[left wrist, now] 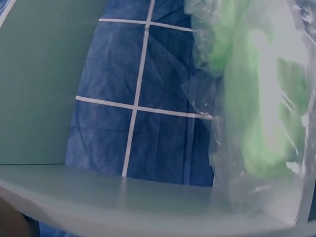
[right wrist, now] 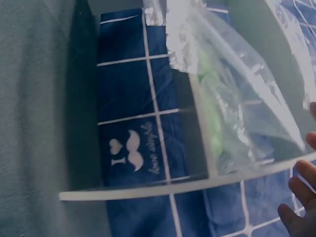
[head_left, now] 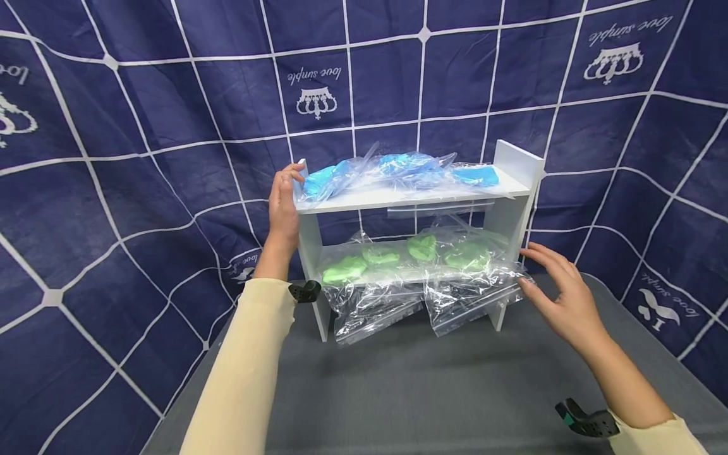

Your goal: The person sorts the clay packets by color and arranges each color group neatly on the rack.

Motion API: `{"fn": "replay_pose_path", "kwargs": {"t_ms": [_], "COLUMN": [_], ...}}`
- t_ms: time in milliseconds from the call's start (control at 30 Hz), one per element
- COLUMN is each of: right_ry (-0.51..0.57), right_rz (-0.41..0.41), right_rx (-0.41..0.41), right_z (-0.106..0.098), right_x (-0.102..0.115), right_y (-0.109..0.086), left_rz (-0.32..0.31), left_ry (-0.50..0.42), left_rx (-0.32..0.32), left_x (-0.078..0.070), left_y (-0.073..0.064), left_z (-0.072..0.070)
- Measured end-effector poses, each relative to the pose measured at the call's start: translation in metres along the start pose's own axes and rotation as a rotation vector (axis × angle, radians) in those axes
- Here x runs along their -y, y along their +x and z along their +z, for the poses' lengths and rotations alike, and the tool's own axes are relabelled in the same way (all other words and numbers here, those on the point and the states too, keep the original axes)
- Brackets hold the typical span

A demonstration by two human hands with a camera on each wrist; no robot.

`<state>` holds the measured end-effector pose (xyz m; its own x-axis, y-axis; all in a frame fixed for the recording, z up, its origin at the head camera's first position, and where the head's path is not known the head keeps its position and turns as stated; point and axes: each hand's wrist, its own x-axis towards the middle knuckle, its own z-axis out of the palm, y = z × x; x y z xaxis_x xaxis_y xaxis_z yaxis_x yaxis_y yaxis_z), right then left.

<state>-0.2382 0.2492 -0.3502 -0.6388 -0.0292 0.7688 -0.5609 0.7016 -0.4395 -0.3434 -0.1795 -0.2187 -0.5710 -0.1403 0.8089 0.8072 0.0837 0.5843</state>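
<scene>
A small white two-tier shelf (head_left: 352,201) stands on the grey table. My left hand (head_left: 284,202) grips the top of its left side panel, fingers bent over the edge. Beside the right side panel, my right hand (head_left: 563,303) has its fingers spread and fairly straight, thumb close to a bag corner; whether it touches is unclear. Clear zip bags with light-blue contents (head_left: 406,165) lie on the upper tier. More zip bags with green contents (head_left: 344,270) lie on the lower tier, their zip ends (head_left: 378,321) hanging over the front.
The grey tabletop (head_left: 409,392) stretches in front of the shelf. A dark-blue cloth with white grid lines (head_left: 170,114) hangs behind and at both sides. A black band (head_left: 586,420) sits on my right wrist, another (head_left: 305,291) on the left.
</scene>
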Motion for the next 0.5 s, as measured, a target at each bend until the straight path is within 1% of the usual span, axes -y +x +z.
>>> {"fn": "replay_pose_path", "kwargs": {"t_ms": [67, 167, 233, 300, 367, 400, 467, 500], "right_ry": [0.050, 0.108, 0.133, 0.127, 0.098, 0.079, 0.043, 0.026], "right_rz": [0.017, 0.036, 0.050, 0.072, 0.092, 0.099, 0.111, 0.115], "right_rx": [-0.019, -0.029, -0.020, -0.011, 0.003, 0.013, 0.036, 0.050], "right_z": [-0.001, -0.003, -0.005, -0.007, -0.008, -0.009, -0.009, -0.010], "right_x": [-0.006, -0.014, -0.020, -0.026, -0.032, -0.036, -0.042, -0.046], "right_y": [-0.004, -0.012, -0.019, -0.025, -0.030, -0.032, -0.036, -0.038], "left_rz": [-0.003, -0.047, -0.079, -0.120, -0.156, -0.172, -0.204, -0.211], "left_ry": [0.027, 0.103, 0.137, 0.160, 0.199, 0.223, 0.323, 0.391], "left_rx": [0.033, 0.102, 0.149, 0.188, 0.217, 0.241, 0.292, 0.321], "left_x": [0.000, -0.001, 0.005, 0.013, 0.020, 0.023, 0.021, 0.021], "left_y": [0.000, 0.000, -0.002, -0.007, -0.016, -0.022, -0.037, -0.046], "left_z": [-0.003, -0.010, -0.020, -0.031, -0.043, -0.049, -0.059, -0.064]}}
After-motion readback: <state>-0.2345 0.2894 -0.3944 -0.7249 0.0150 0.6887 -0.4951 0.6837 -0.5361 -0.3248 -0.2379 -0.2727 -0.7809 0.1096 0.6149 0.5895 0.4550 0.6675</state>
